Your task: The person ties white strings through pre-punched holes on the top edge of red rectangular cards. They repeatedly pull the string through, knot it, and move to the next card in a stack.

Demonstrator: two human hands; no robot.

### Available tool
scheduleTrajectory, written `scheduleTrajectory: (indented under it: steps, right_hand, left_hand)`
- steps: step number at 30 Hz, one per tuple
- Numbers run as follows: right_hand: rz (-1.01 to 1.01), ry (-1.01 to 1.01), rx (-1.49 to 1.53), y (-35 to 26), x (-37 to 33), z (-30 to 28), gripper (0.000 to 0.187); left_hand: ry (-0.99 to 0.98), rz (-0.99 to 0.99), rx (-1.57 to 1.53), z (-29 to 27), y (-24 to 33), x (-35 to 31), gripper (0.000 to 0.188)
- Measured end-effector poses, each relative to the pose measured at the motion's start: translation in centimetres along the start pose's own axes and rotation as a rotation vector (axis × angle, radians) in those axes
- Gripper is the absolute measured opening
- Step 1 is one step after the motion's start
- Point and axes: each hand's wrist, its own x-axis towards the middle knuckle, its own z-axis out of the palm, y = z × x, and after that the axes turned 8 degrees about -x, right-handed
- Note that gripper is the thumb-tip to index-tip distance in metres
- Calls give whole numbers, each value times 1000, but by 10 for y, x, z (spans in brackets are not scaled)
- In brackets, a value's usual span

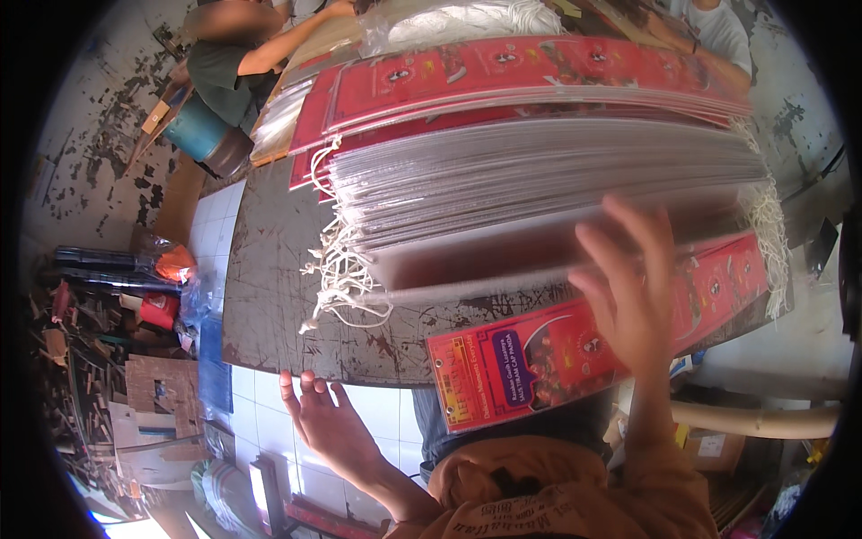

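A long red printed sign (489,382) lies slantwise at the near edge of the table, with metal eyelets at its left end and its near side jutting over the edge. Behind it stands a thick row of similar flat panels (539,175), their pale backs and edges showing, the nearest one smeared by motion. White knotted cords (346,265) hang in tangles from both ends of the row. My right hand (633,292) is over the sign beside that nearest panel, fingers spread; contact is unclear. Off the table's near edge, my left hand (337,431) has its fingers stretched out, holding nothing.
The scratched dark table (269,296) bears everything. More red signs (503,72) lie behind the row, with a bundle of white cord (476,22) beyond. Two people work at the far side. Wood scraps (81,359) and a blue-green drum (202,135) stand at the left.
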Motion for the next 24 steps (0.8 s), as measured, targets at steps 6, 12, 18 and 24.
scheduleTrajectory:
  steps: [6,12,18,24]
  right_hand:
    - [0,12,61,-10,2,-4,46]
    - [-20,115,800,-12,-20,-24,35]
    - [-276,134,1687,-30,-25,-45,38]
    - [-583,80,1993,-40,-16,-68,44]
  left_hand:
    - [-90,22,94,-11,-2,-6,29]
    - [-63,-11,96,6,-11,-14,18]
    - [-91,-15,98,10,-17,-22,12]
    - [-150,-80,103,18,-17,-34,10]
